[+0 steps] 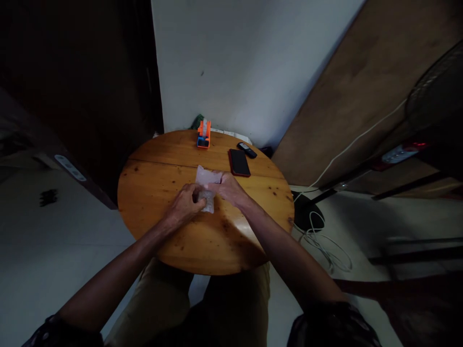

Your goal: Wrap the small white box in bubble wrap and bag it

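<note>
A small whitish package that looks wrapped in bubble wrap is held over the middle of the round wooden table. My left hand grips its lower left side, with the thumb near the bottom end. From the right, my right hand holds the upper part, fingers closed across it. What lies inside the wrap cannot be made out. Beyond my right hand lies a dark phone-like slab with a red edge.
An orange and blue tape dispenser stands at the table's far edge. A small black handset or remote lies behind the slab. Right of the table, a white cable coils on the floor near a fan. A wall rises behind.
</note>
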Motion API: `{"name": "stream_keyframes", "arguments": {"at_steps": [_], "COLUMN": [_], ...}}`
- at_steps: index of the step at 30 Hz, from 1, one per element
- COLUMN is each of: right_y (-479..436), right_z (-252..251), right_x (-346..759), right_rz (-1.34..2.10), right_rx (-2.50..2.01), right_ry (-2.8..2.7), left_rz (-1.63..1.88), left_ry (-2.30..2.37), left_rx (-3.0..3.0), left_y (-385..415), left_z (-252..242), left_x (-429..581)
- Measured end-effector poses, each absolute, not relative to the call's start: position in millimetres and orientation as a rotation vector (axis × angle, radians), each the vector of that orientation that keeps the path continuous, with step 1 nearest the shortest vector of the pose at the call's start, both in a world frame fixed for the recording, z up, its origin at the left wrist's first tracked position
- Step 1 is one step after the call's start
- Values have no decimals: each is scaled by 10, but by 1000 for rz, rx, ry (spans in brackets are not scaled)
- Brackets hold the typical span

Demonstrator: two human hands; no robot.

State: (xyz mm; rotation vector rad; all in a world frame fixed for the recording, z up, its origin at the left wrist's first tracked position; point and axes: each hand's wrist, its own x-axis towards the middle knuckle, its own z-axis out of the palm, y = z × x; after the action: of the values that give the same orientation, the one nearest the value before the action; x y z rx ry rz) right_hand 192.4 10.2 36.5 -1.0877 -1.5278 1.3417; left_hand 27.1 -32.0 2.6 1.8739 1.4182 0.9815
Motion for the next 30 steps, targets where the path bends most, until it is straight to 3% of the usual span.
{"name": "stream_keyframes", "arguments": {"at_steps": [10, 30], "right_y": [-116, -596], "right_z": [333, -47], "right_x": [2019, 2178], "right_rz": [1071, 439], "right_rx": [-1171, -908], "right_ry": [-1812, -2181], "left_rz": [1199, 955], "left_ry": [1415, 960], "left_rx": [1754, 2152], "left_y": [-310, -422], "left_z": [-177, -21], "left_x": [259, -74]}}
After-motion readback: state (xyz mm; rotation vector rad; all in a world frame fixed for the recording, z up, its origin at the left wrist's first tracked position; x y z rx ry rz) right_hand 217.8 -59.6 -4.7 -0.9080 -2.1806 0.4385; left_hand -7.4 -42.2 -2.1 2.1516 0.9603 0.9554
